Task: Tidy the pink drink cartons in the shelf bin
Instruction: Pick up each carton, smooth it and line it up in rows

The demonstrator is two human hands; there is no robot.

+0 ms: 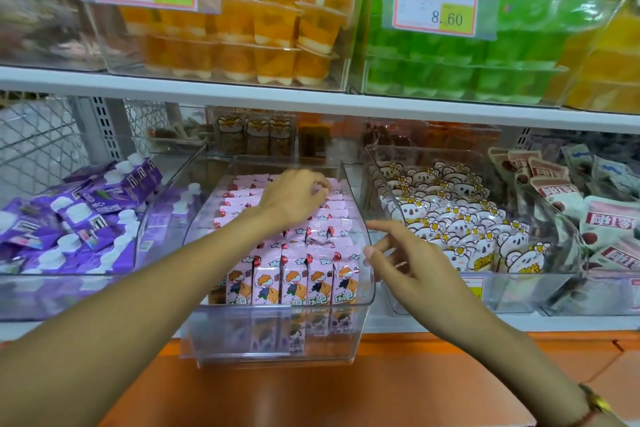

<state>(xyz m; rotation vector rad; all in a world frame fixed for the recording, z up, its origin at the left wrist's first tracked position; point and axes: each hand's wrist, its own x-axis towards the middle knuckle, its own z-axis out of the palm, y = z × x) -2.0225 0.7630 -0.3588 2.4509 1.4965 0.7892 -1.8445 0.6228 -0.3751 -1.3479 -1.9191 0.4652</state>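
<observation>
The pink drink cartons (294,253) stand in rows inside the clear shelf bin (277,340), which sits on the lower shelf (450,326) and juts forward over its edge. The front row faces outward with printed cartoon panels upright; the rows behind it look less even, and several tops near the middle lean or overlap.

The left hand (294,199) reaches deep into the bin and rests on the carton tops toward the back, fingers curled down onto them. Whether it pinches a single carton cannot be told. The right hand (408,255) hovers at the bin's right wall near the front corner, fingers spread and loose, holding nothing.

Recommended procedure for the step in hand, as judged from the layout:
- Brace the bin wall with the right hand so the bin does not slide further off the shelf.
- With the left hand, press the leaning tops upright and draw each row toward the front until it is flush.
- Work row by row, from back to front.

Materials:
- The cartons are slim rectangular packs with a glossy printed skin and folded, creased tops; they are likely light and liable to tip sideways.
- The bin is rigid transparent plastic with a smooth curved rim.

The neighbouring purple pouches (69,218) look soft and lie in a loose pile.
</observation>
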